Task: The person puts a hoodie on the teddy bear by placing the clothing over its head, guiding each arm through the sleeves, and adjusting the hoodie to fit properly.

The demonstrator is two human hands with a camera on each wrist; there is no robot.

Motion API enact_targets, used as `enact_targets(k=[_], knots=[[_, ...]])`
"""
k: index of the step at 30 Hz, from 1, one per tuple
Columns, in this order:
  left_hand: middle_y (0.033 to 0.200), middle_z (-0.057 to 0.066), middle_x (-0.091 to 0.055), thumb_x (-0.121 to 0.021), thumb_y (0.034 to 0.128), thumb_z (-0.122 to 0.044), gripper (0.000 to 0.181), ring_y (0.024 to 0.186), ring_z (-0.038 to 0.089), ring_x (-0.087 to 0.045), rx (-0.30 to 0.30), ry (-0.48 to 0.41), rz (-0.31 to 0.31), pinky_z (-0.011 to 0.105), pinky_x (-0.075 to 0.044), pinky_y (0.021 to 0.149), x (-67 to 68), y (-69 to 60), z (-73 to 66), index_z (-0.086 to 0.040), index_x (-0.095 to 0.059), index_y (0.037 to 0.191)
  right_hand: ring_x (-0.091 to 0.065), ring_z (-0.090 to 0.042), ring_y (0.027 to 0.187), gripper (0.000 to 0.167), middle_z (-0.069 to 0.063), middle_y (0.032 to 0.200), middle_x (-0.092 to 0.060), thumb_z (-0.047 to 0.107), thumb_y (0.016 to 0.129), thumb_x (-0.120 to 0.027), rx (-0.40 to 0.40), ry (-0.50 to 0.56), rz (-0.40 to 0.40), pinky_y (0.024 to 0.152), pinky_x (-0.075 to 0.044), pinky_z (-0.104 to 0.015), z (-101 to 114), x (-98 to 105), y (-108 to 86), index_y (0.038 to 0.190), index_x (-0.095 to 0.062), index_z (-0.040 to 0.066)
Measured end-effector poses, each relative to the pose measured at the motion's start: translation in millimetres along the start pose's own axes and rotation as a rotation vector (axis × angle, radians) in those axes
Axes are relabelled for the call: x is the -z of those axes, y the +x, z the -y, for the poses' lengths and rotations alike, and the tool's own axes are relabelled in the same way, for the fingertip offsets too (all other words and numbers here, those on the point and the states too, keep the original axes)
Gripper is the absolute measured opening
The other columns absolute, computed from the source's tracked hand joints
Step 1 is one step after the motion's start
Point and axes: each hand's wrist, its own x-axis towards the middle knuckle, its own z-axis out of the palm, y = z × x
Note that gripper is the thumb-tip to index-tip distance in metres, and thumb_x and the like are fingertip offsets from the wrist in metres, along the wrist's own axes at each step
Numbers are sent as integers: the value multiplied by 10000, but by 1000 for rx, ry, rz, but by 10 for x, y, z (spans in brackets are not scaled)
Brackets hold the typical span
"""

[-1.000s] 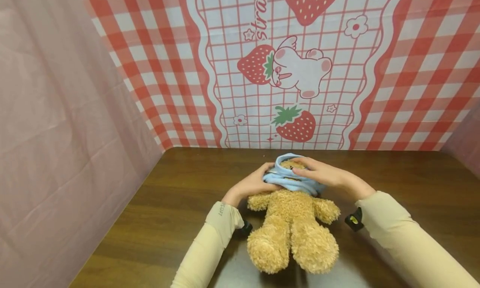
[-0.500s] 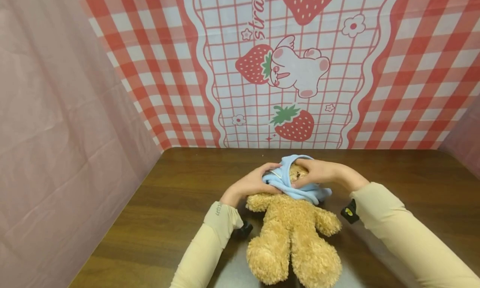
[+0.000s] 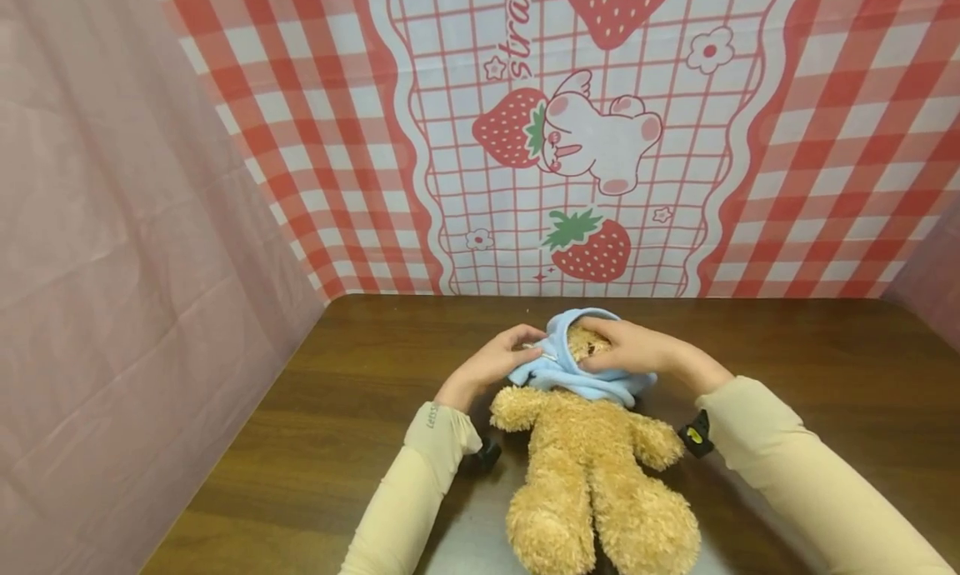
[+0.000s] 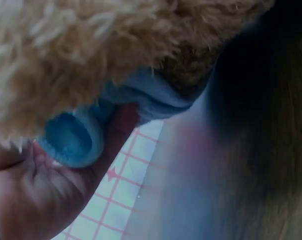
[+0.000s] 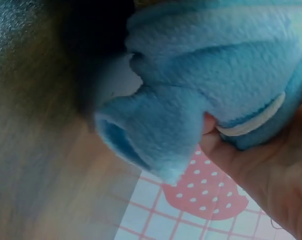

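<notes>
A fluffy tan teddy bear [image 3: 573,442] lies on its back, legs towards me. Bunched around its head and neck is a small light-blue hoodie [image 3: 573,381], the hood framing a partly covered face. My left hand [image 3: 491,362] grips the hoodie's left side, and in the left wrist view a sleeve cuff [image 4: 94,142] sits between thumb and fingers. At the hood's right edge, my right hand [image 3: 645,348] holds the fabric, its thumb by the bear's face. The right wrist view shows a loose sleeve [image 5: 160,132] hanging below that hand and a white cord [image 5: 253,121].
The bear lies on a brown wooden table [image 3: 360,392]. Behind the table's far edge hangs a red-and-white checked cloth [image 3: 337,183] printed with strawberries. A pink curtain [image 3: 135,267] runs along the left side.
The hood opening has widened and more of the bear's face shows. My left hand has shifted slightly left with the hoodie's edge. The bear's legs have slid towards me and right.
</notes>
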Motion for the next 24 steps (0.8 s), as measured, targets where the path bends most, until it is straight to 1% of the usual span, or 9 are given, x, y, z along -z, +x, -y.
enact_targets(k=[4,5,7,9,11,16,18,22,24], knots=[[1116,125,-573,-548,907,-128,198,965,165,-536,3,-5,-42,230,-438,749,17,-6,28,-5,-565,1060,-450,-326,1183,598,-174,1348,-424,331,873,-576,52,-28,-78,912,-400,-486,-1,-28,-16,1368,-360,75],[1070,114,-583,-558,901,-133,171,912,138,-528,7,0,-54,218,-428,717,22,-9,28,-1,-569,1009,-520,-318,1083,576,-181,1249,-509,324,871,-574,65,-55,-101,859,-433,-467,1,-33,-16,1359,-380,86],[975,81,-591,-578,891,-157,147,808,104,-494,16,14,-90,208,-401,660,32,-17,16,-11,-570,912,-553,-280,918,544,-118,1062,-611,315,860,-579,80,-123,-163,820,-412,-413,9,-45,-12,1340,-419,116],[893,39,-576,-587,887,-187,164,726,99,-453,19,25,-115,211,-377,615,42,-24,-5,-30,-563,847,-489,-242,767,514,-32,851,-627,300,843,-590,93,-181,-235,769,-343,-358,16,-57,-6,1314,-460,143],[811,4,-537,-584,890,-212,181,664,102,-418,16,34,-121,220,-358,583,50,-33,-25,-52,-558,811,-366,-225,690,475,39,688,-565,284,826,-599,96,-215,-298,703,-246,-338,27,-70,-3,1279,-501,183],[638,-32,-457,-578,893,-190,208,566,85,-385,31,10,-63,210,-346,545,72,-65,-34,-55,-540,740,-279,-211,752,444,60,768,-590,248,821,-598,92,-183,-370,668,-182,-332,40,-121,-17,1258,-526,220],[607,-40,-460,-574,892,-159,206,549,67,-389,32,15,-30,199,-347,535,78,-76,-30,-41,-536,727,-273,-204,729,444,36,887,-635,233,820,-598,106,-185,-397,666,-170,-335,34,-135,-13,1258,-532,207],[606,-17,-489,-514,894,-66,127,510,65,-420,43,41,93,215,-369,493,47,-95,-40,-3,-557,793,-343,-188,725,443,-29,1142,-627,206,817,-599,123,-201,-507,710,-175,-346,-14,-95,-12,1255,-541,161],[570,9,-492,-471,876,-8,110,460,80,-425,64,46,170,238,-373,454,13,-103,-60,5,-555,807,-386,-190,755,439,-52,1171,-616,198,819,-596,98,-180,-545,743,-188,-352,-42,-48,-25,1253,-543,162]])
